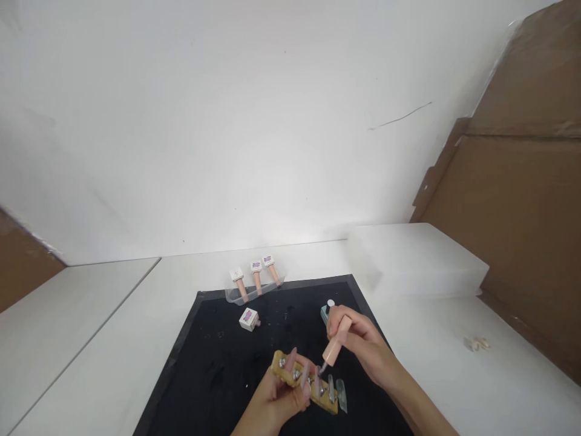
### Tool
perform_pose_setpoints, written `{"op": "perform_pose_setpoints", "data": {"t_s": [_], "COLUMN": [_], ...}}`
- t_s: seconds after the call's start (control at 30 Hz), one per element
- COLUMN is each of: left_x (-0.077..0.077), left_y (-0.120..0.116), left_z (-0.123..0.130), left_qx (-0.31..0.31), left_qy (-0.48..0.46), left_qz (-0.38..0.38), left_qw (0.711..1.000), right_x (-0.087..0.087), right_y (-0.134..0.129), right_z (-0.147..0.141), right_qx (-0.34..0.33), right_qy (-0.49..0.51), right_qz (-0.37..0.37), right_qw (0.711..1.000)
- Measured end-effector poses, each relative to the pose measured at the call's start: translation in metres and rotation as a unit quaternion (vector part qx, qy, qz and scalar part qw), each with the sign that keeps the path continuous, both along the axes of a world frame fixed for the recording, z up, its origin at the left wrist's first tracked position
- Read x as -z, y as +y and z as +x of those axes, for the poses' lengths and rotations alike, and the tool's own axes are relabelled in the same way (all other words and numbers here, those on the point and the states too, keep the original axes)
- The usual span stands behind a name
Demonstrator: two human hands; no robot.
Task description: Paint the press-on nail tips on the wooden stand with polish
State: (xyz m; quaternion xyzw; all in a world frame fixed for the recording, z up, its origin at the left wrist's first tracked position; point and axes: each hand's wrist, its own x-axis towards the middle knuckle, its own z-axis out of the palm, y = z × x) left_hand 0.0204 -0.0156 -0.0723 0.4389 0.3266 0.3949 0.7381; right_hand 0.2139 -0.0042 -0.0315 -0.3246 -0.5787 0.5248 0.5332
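Plainly, open mat left of the nail-tip holder (edge well apart).

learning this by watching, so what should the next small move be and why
Probably draw the peach-handled brush along the middle nail tip: the right hand holds it there, the left hand holds the yellow strip, and the two rightmost tips look clear, the others pinkish.
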Motion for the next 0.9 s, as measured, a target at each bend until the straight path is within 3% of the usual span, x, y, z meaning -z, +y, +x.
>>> {"op": "perform_pose_setpoints", "data": {"t_s": [0.13, 0.3, 0.4, 0.7, 0.9], "left_x": [-0.003, -0.005, -0.003, -0.004, -0.001], "left_y": [0.000, -0.003, -0.003, 0.002, -0.001], "left_z": [0.001, 0.001, 0.000, 0.000, -0.001], "left_qx": [0.008, 0.011, 0.007, 0.008, 0.017], "left_qy": [0.008, -0.005, -0.007, 0.023, 0.004], "left_qz": [0.001, -0.003, -0.003, -0.004, -0.001], "left_qw": [1.000, 1.000, 1.000, 1.000, 1.000], "right_x": [-0.009, -0.005, 0.002, -0.009, -0.003], "right_y": [-0.003, 0.000, 0.002, -0.004, 0.000], "right_z": [-0.003, -0.004, -0.003, -0.002, -0.003], "right_qx": [-0.033, 0.055, 0.070, -0.043, 0.035], "right_qy": [-0.036, -0.022, 0.013, -0.023, -0.008], "right_qz": [-0.012, -0.037, -0.029, -0.009, -0.042], "right_qw": [0.999, 0.998, 0.997, 0.999, 0.998]}}
